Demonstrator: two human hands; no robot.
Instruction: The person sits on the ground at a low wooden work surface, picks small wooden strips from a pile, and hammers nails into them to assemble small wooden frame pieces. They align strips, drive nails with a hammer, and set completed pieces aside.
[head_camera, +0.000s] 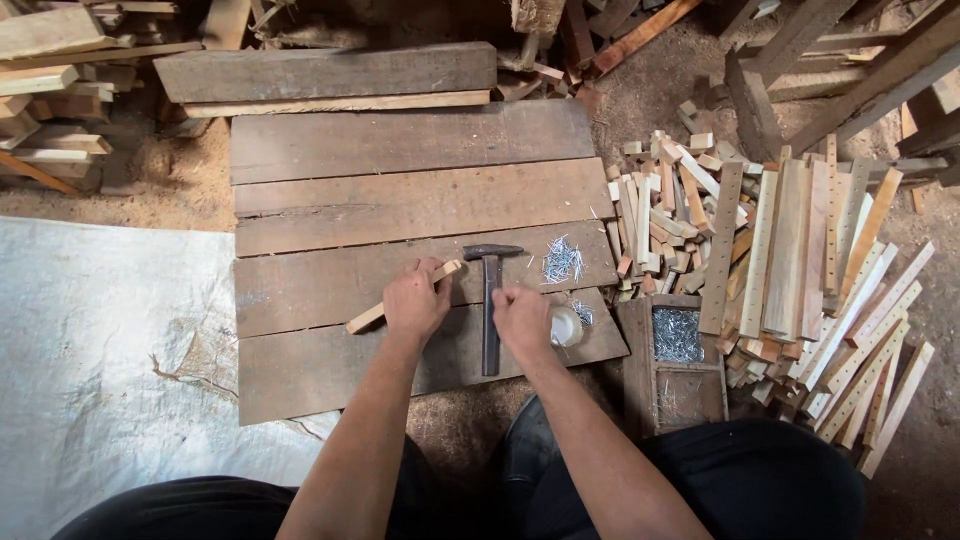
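The left hand (415, 300) grips a pale narrow wooden strip (368, 317); the right hand (522, 318), curled with nothing visibly in it, rests beside the dark-handled steel hammer (489, 300) lying between them.

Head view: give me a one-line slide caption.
Left hand holds a wooden slat on a plank platform; right hand beside a hammer.

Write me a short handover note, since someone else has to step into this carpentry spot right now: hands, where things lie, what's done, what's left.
Left hand: pressing a short wooden strip flat on the plank platform.
Right hand: closed beside the hammer; whether it holds a nail is too small to tell.
Hammer lies on the planks between the hands, not gripped.
Loose nails are heaped right of the hammer head; more sit in the wooden box. Cut strips are piled at right.
Done: strip positioned. Left: no nail visibly driven yet.
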